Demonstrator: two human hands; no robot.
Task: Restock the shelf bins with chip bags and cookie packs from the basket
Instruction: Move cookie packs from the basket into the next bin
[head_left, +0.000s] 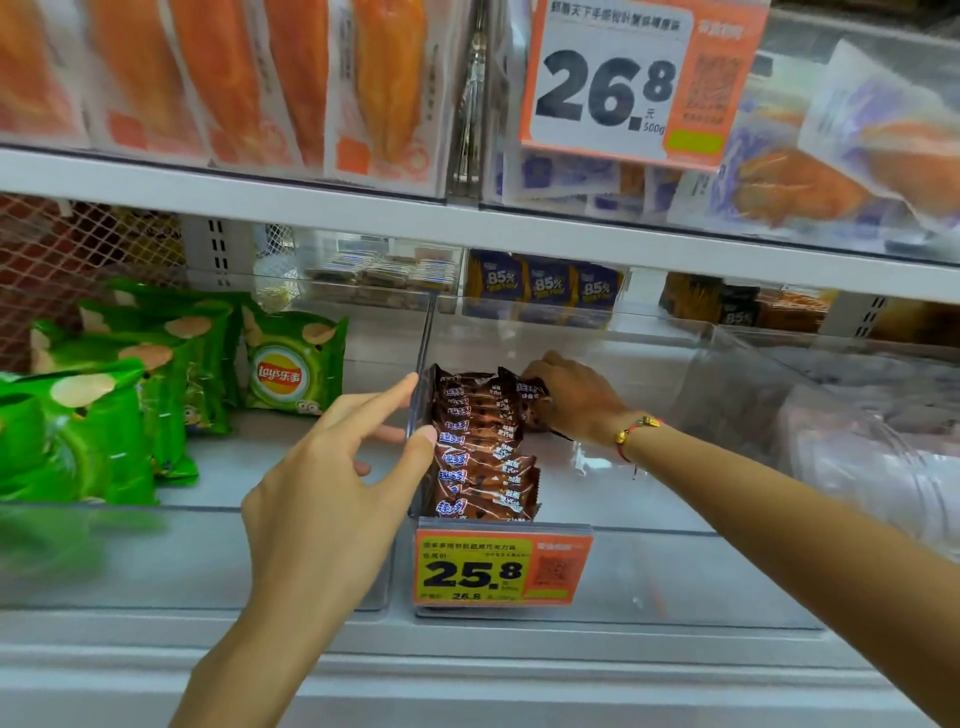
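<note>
The left hand was nearest, its fingers straight and spread, holding nothing; the thumb tip and forefinger tip touched the clear divider wall between two shelf bins. Just right of those fingertips, on the far side of the divider, a row of brown cookie packs stood on edge in the right-hand bin, running from the bin's front back toward the right hand. An orange price tag reading 25.8 hung on the bin front below the packs.

Farther in, the right hand reached into that bin, its fingers curled over the rearmost cookie pack and gripping it at the back of the row. A red cord bracelet circled that wrist.

Left of the left fingers, green chip bags filled the neighbouring bin, one Lay's bag upright behind the others.

Above and beyond both hands, the upper shelf carried orange packets and a larger tag reading 26.8.
</note>
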